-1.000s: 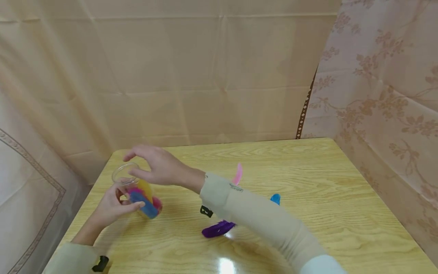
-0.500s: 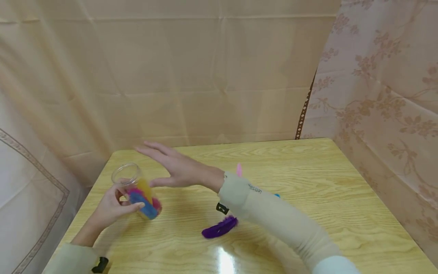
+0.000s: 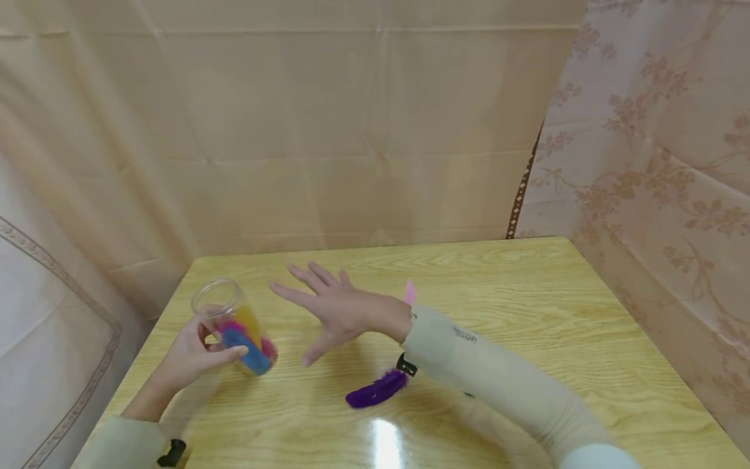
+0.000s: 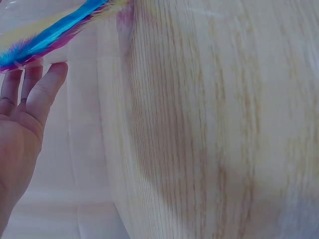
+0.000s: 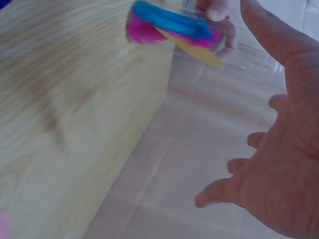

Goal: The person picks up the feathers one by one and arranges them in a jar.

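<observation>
My left hand [image 3: 189, 352] grips a clear plastic jar [image 3: 237, 294] at the table's left side, tilted with its open mouth toward the upper left. Inside show a blue feather [image 3: 236, 340], a yellow feather [image 3: 249, 324] and magenta feathers [image 3: 269, 350]. To the right of the jar, my right hand [image 3: 340, 309] hovers over the table with fingers spread, holding nothing. A purple feather [image 3: 375, 391] lies on the table below that wrist. Behind the right forearm a pink feather [image 3: 409, 292] is partly hidden.
The wood-grain table [image 3: 504, 280] has its far edge against a beige curtain [image 3: 375, 130]. A floral cloth [image 3: 662, 130] hangs at the right, and pale cloth [image 3: 47, 339] lies along the left side.
My right hand has drawn away from the jar's mouth toward the right, its fingers spreading. The left hand and jar stay in place. The forearm now covers the loose blue feather.
</observation>
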Tool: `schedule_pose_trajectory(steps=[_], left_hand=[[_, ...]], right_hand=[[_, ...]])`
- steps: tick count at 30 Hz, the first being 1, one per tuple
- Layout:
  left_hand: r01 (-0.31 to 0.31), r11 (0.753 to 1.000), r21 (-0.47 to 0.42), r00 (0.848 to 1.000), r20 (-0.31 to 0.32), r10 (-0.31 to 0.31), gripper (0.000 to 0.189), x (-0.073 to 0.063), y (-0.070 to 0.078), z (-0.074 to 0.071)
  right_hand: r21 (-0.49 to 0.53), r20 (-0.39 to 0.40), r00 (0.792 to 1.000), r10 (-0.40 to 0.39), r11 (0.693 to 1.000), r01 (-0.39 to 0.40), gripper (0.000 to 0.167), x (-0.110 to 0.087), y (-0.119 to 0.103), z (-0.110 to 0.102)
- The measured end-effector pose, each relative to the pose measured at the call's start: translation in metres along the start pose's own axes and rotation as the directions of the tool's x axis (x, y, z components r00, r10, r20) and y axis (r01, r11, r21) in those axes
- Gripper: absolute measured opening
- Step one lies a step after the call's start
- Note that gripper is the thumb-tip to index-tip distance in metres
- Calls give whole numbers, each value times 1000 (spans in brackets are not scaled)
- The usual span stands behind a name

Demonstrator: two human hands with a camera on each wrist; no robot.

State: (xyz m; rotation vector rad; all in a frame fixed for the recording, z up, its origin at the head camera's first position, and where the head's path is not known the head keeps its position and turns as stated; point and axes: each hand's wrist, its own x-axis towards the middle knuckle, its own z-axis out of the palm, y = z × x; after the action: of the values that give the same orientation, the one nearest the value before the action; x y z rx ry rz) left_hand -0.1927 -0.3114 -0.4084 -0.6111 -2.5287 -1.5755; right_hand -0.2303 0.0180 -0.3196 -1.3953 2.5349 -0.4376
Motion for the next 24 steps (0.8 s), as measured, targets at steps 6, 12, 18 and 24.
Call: schedule_pose_trajectory(steps=[6, 12, 18, 24], left_hand=[[-6, 1000, 8, 1000, -15, 6, 55, 0, 2, 1], [-5, 1000, 1, 1000, -7, 5, 61, 0, 2, 1], [7, 1000, -26, 1000, -6, -8, 62, -1, 2, 3], [12, 1000, -24, 1000, -3, -12, 58, -3, 2, 5]], right_hand=[[59, 110, 994, 28, 998, -35, 126, -20, 9, 19], [65, 197, 977, 78, 994, -93, 127, -40, 18, 39], [9, 250, 964, 86, 996, -91, 123, -57, 25, 58], [-46, 273, 959, 74, 997, -64, 109, -67, 26, 73]])
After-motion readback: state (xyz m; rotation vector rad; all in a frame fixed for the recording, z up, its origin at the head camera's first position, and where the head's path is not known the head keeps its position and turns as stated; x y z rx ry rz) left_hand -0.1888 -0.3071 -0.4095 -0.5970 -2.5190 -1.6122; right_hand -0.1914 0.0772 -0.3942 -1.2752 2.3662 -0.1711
